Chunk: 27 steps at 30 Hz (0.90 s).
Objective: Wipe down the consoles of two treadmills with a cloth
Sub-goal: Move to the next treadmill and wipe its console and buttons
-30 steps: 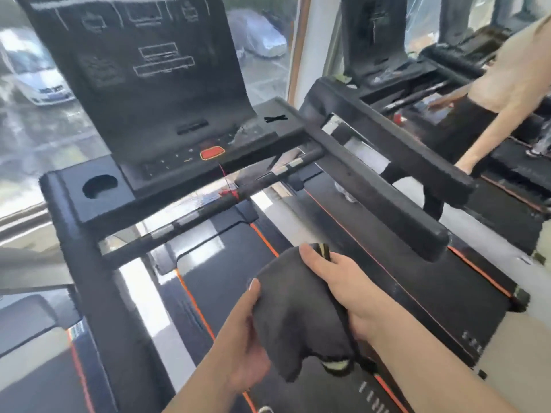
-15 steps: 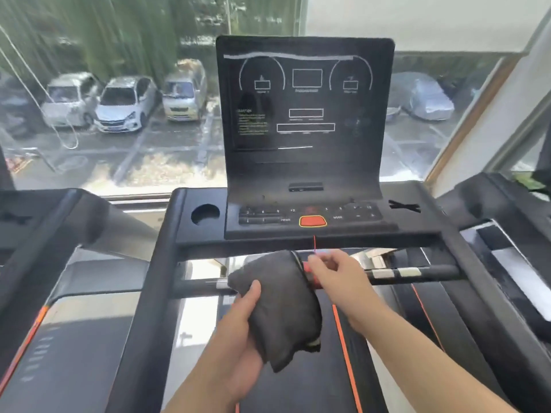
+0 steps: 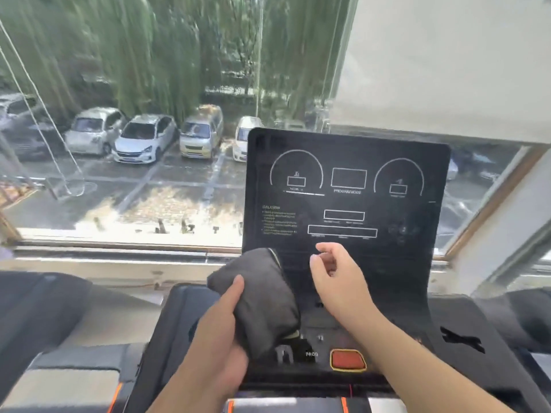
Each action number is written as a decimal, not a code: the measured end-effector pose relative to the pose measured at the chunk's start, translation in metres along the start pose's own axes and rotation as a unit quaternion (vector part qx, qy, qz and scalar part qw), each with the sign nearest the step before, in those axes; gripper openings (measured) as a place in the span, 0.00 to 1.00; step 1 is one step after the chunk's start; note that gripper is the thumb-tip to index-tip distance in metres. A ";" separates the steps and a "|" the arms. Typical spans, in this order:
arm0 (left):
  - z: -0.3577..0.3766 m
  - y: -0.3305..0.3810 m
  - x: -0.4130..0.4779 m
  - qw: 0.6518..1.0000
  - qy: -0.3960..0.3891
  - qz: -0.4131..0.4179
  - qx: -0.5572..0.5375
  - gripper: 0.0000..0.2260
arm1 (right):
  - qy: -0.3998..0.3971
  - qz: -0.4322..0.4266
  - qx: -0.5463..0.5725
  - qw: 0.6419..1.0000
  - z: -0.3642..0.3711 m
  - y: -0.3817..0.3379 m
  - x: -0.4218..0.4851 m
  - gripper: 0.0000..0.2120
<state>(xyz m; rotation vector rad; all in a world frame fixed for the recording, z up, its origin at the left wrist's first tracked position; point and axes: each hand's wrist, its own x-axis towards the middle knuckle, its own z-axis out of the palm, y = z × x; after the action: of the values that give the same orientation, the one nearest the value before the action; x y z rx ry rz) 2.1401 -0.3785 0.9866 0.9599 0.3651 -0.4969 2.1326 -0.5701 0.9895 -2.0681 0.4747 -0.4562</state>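
A black treadmill console (image 3: 346,201) stands upright in front of me, with white outlines on its dark display and an orange button (image 3: 348,359) on the sloped key panel below. My left hand (image 3: 220,338) grips a folded dark grey cloth (image 3: 262,299), held up against the console's lower left edge. My right hand (image 3: 337,278) hovers just in front of the display's bottom, fingers loosely curled and apart, holding nothing. The cloth hides the left part of the key panel.
A second treadmill (image 3: 44,311) lies to the left, and part of another (image 3: 530,317) shows at the right edge. Behind the console is a large window (image 3: 125,144) over a car park, with a wooden sill along its base.
My view has moved closer and higher on the console. Both hands rose from the handlebar level to the display's base. My right hand has let go of the cloth.
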 end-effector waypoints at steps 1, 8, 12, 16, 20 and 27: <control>0.006 0.010 0.013 1.000 -0.001 0.014 0.011 0.16 | 0.007 -0.033 -0.032 0.999 0.003 -0.003 0.016 0.11; 0.040 0.092 0.067 0.995 -0.033 0.098 -0.003 0.13 | 0.060 -0.240 -0.195 0.949 -0.017 -0.047 0.125 0.16; 0.070 0.130 0.077 0.966 -0.007 0.257 0.031 0.11 | 0.071 -0.286 -0.257 0.920 -0.043 -0.080 0.191 0.20; 0.119 0.138 0.114 0.867 0.074 0.420 0.257 0.13 | 0.047 -0.265 -0.287 0.919 -0.046 -0.076 0.236 0.24; 0.136 0.136 0.199 0.548 0.097 0.587 0.588 0.25 | 0.113 -0.297 -0.269 0.909 -0.030 -0.055 0.243 0.24; 0.126 0.070 0.230 0.455 0.127 0.611 0.635 0.31 | 0.182 -0.362 -0.252 0.879 -0.022 -0.040 0.256 0.20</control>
<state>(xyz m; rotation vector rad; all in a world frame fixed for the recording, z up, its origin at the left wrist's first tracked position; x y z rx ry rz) 2.3791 -0.5063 0.9853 2.4292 -0.6699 0.9852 2.3470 -0.6941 1.0691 -2.6519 -0.0083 -1.2960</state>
